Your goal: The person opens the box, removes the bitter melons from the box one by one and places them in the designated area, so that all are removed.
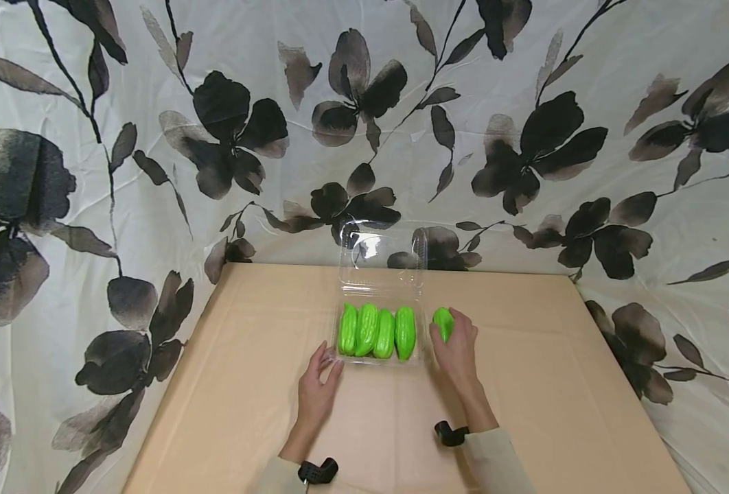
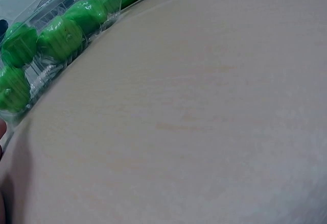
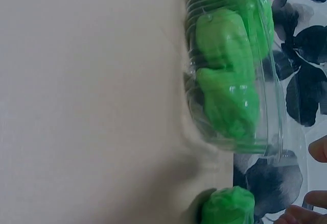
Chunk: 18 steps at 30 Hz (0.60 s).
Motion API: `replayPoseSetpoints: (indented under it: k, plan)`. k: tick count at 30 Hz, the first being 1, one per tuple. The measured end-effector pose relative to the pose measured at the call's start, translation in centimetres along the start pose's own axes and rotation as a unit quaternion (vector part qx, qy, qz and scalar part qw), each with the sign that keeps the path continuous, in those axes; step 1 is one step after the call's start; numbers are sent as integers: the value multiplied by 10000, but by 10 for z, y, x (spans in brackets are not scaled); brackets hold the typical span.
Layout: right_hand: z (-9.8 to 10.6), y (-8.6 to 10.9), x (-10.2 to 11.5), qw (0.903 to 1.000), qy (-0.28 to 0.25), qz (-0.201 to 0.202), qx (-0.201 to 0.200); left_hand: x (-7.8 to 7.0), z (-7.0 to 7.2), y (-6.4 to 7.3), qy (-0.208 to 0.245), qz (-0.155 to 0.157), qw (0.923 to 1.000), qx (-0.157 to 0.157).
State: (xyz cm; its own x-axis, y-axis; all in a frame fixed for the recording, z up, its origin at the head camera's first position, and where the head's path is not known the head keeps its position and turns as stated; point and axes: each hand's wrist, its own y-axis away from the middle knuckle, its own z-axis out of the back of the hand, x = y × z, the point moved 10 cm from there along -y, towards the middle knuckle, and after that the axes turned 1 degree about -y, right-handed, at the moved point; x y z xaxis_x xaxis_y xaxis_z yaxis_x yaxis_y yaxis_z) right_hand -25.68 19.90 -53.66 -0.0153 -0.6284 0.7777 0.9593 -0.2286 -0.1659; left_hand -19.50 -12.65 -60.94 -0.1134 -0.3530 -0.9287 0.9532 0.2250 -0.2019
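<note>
A clear plastic clamshell container [image 1: 379,361] stands lid-up on the table in the head view. Several bright green, bumpy cucumbers [image 1: 367,329] lie side by side in its base. My left hand [image 1: 316,392] is at the near left corner, thumb and fingers spread, fingertips touching the rim. Just right of the container, a single green cucumber [image 1: 443,322] is between the thumb and fingers of my right hand [image 1: 457,346]. In the right wrist view this cucumber [image 3: 228,207] rests on the tabletop, with the fingertips [image 3: 301,215] above it and apart from it.
The container's hinged lid [image 1: 382,257] leans up at the back, near the far edge of the tan table [image 1: 278,295]. Behind and around the table hangs a white cloth [image 1: 438,41] with dark flowers. Both wrists wear black camera bands [image 1: 318,471].
</note>
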Motion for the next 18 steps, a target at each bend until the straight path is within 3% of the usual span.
replayPoseSetpoints:
  k: [18]
  plan:
    - [-19, 8, 21, 9996, -135, 188, 156, 3, 1, 0, 14, 104, 9999, -23]
